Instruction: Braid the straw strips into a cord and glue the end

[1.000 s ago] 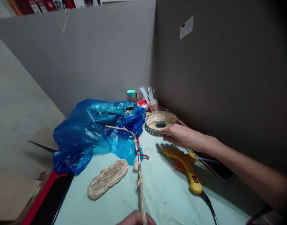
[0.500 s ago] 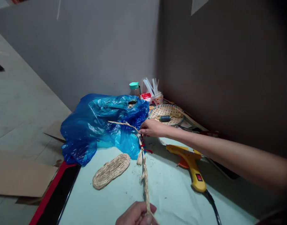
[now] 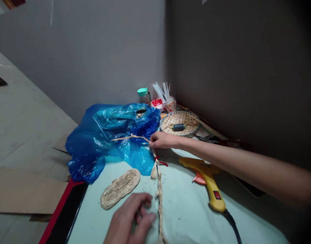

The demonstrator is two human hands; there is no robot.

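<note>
A braided straw rope (image 3: 159,195) runs from the table's near edge up to the blue plastic bag (image 3: 112,135). My right hand (image 3: 162,140) pinches the rope near its far end, beside a red string (image 3: 160,162). My left hand (image 3: 132,220) hovers low over the table just left of the rope, fingers loosely curled and apart, holding nothing. An oval woven straw mat (image 3: 120,188) lies just beyond the left hand.
A yellow glue gun (image 3: 208,182) with a black cord lies right of the rope. A woven basket (image 3: 180,123) holding a dark spool stands at the back, with a cup of sticks (image 3: 168,101) and a green-capped bottle (image 3: 143,95). Grey partition walls enclose the corner.
My right hand moved from the basket to the rope's far end and pinched it. My left hand let go of the rope's near end and shifted left and forward.
</note>
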